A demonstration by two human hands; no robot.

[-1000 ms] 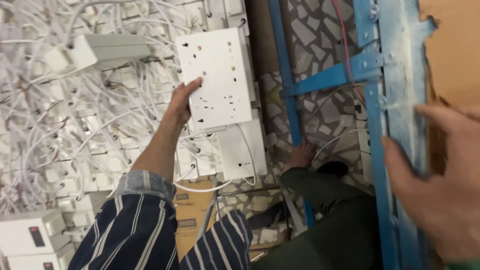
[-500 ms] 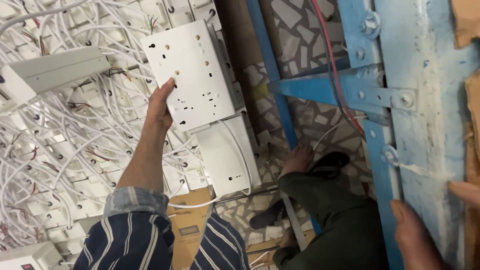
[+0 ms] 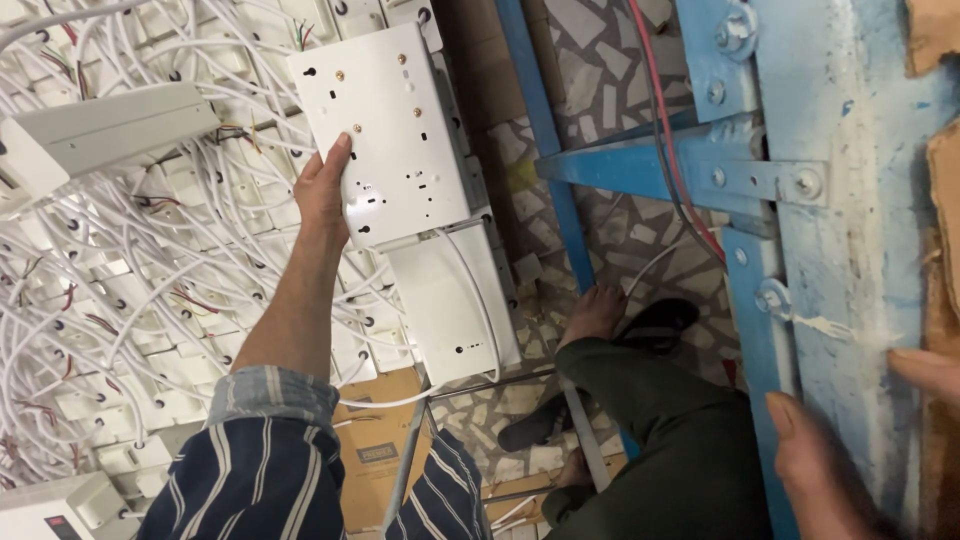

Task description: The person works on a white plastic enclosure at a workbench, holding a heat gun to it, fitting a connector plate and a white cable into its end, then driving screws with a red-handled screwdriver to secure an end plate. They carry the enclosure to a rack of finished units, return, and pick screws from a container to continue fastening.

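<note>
Left grip: our left hand [image 3: 322, 188] is clamped on the left edge of a white socket board [image 3: 385, 135], thumb on the upturned back, fingers hidden behind it.
Board position: lifted, back side toward us, at 11 o'clock in the view, above the heap.
Board neighbours: a second white panel [image 3: 450, 305] lies just below it at 6 o'clock, touching or nearly so; a long white casing [image 3: 105, 130] sits at 9 o'clock.
Right grip: our right hand [image 3: 850, 450], at 4 o'clock, rests open on the blue metal frame [image 3: 830, 230], gripping nothing.
Risk 1: one-edge hold; we judge the board could tip and drop onto the panel below.
Risk 2: trailing white wires [image 3: 120, 290] could snag a board on lifting.
Containers: a brown cardboard box [image 3: 368, 440] at 6 o'clock; contents cannot be seen.
Heap: loose white boards and wires, no bin visible.
Floor: a bare foot [image 3: 597, 312] beside a black sandal [image 3: 655, 322].
</note>
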